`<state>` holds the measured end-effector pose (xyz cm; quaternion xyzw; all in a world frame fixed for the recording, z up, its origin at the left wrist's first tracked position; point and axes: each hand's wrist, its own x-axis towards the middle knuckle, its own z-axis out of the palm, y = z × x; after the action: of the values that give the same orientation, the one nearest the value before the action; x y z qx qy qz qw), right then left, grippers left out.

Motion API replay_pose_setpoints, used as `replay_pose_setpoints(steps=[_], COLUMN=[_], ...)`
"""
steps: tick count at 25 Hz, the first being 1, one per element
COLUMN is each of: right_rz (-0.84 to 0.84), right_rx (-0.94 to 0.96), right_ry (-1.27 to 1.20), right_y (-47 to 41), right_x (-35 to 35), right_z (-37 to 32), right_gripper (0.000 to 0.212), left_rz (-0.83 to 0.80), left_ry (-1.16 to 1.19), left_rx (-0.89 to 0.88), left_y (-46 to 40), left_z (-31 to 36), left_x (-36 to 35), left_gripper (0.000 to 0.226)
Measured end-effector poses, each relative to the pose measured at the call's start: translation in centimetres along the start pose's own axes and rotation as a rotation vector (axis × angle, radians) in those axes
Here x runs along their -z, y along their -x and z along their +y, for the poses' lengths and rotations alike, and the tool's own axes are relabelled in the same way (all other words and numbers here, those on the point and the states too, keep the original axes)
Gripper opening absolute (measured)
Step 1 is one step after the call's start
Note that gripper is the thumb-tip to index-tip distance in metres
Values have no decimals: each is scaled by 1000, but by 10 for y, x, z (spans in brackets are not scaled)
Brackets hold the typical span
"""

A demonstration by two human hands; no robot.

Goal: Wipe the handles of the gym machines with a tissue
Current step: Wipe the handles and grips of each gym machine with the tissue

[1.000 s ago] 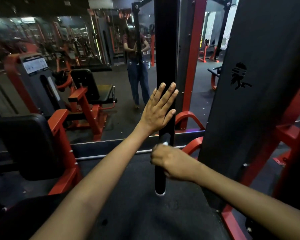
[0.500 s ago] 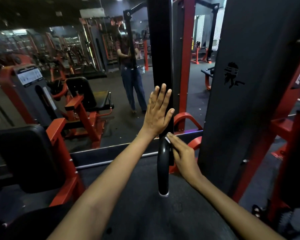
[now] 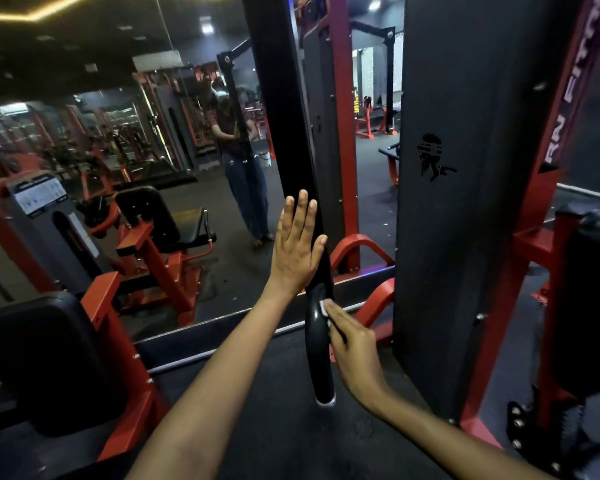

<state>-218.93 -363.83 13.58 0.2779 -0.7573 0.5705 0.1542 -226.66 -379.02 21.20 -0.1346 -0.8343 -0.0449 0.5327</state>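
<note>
Right hand: your right hand presses a small white tissue against the upper right side of the handle; the fingers lie fairly straight along the grip, and only a corner of the tissue shows past the fingertips.
Left hand: your left hand is spread flat, fingers straight, against the black bar just above the handle, which looks like steadying, not wiping.
Handle: glossy black, hanging from the bar with its capped end lowest, between your two forearms.
Progress: you are mid-wipe on this handle, near its top; the lower length and the far side look still to do, though I cannot tell from the sheen what has been covered. Other machines' handles are left, going by the task.
Floor: dark rubber mat below the handle, matte and speckled.
Beside you: a black pad on a red frame at your left; a tall dark shroud with a logo at your right.
Beyond: a wall mirror shows a red seat machine, your own standing reflection, and rows of red-and-black machines under dim ceiling lights.
</note>
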Motion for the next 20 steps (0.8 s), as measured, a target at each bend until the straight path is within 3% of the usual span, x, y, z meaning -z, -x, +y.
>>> replay_pose_setpoints(steps=[5,11,20], right_rz=[44,78,217], right_rx=[-55,-47,-23], right_ry=[-47,-10,232], right_y=[-45,-12,-28], right_x=[4,-2,-13], right_z=[-3,-6,-20], right_gripper=[33,30,29], left_rz=[25,14,185], left_ry=[-38,-104,-100], left_rx=[20,-115,-726], left_y=[-19,-2,-48], left_z=[-1,-12,-65], left_x=[1,5,2], left_gripper=[75,74,51])
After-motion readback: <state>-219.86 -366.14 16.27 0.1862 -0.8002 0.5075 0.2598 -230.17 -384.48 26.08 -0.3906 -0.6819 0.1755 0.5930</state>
